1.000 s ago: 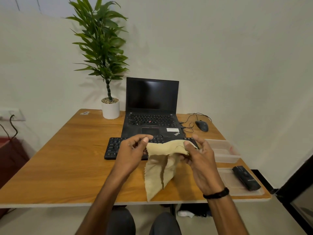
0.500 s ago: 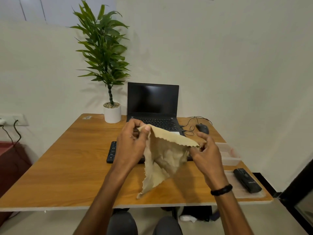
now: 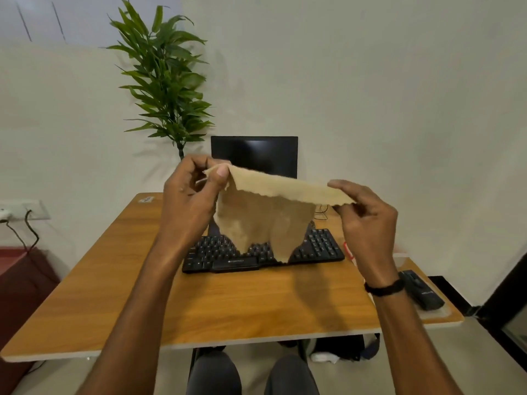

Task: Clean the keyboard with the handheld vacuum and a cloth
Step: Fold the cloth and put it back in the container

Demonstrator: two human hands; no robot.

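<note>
**Ana:** Where is the cloth?

**Ben:** It is up in the air, over the table. The person holds it by its top edge, one corner in each grip.

**Ana:** What does the left grip do?

**Ben:** It pinches the left corner between the thumb and the fingers. The fingers are curled in.

**Ana:** And the right grip?

**Ben:** It pinches the right corner in the same way. A black band goes round that wrist.

**Ana:** How does the cloth hang?

**Ben:** The top edge is stretched between the two grips, and it sits higher on the left side. The rest hangs down in soft folds. The lowest tip hangs in front of the keyboard. It is hard to tell if the tip touches the keys.

**Ana:** Where is the keyboard?

**Ben:** It is black and lies flat in the middle of the table. The cloth hides part of it.

**Ana:** And the handheld vacuum?

**Ben:** It is black too. It lies near the right edge of the table on a see-through tray, just beside the right wrist but apart from both grips.

**Ana:** What else is there?

**Ben:** A laptop with a dark screen stands behind the keyboard. A tall green plant stands to its left, by the wall.
</note>
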